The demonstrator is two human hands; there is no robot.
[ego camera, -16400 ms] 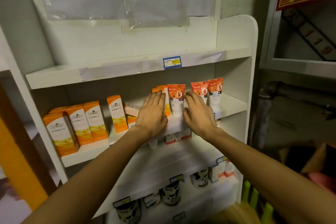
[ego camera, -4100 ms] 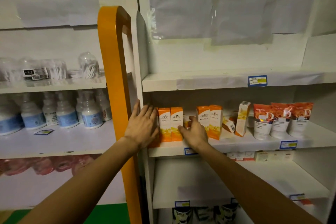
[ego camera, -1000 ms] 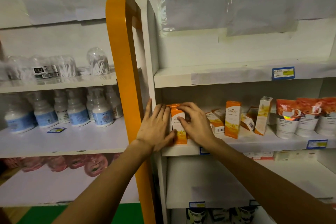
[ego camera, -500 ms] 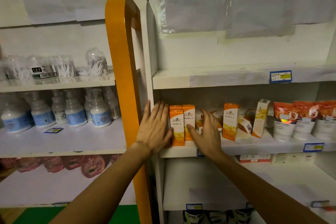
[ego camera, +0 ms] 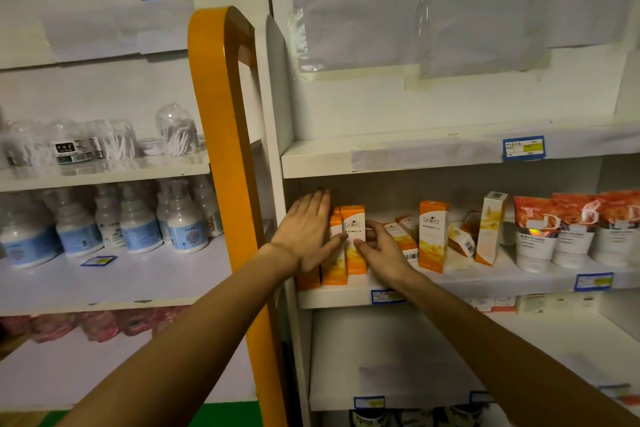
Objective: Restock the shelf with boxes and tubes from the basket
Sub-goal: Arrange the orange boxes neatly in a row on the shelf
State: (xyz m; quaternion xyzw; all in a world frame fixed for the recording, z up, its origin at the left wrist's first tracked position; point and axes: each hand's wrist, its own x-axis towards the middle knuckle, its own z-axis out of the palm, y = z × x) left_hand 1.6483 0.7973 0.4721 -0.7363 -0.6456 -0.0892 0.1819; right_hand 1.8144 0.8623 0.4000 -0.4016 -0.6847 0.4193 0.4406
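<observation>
On the white middle shelf (ego camera: 485,282) a row of orange-and-white boxes stands at the left end. My left hand (ego camera: 308,230) lies flat with straight fingers against the leftmost boxes (ego camera: 333,253). My right hand (ego camera: 377,246) grips the front upright box (ego camera: 354,236) between thumb and fingers. Further right stand another upright box (ego camera: 433,236), a leaning white-orange box (ego camera: 490,229) and several fallen boxes (ego camera: 401,236) between them. Three orange-topped tubes (ego camera: 575,229) stand at the right end. No basket is in view.
An orange upright frame (ego camera: 232,149) separates this shelf unit from the left unit, which holds white bottles (ego camera: 138,222) and clear cotton-swab tubs (ego camera: 114,140). Blue price tags (ego camera: 523,148) sit on shelf edges. The shelf below (ego camera: 398,374) has dark jars under it.
My right hand has moved left from the fallen boxes and now grips the front upright box. My left hand stays flat on the leftmost boxes. The view shifted slightly.
</observation>
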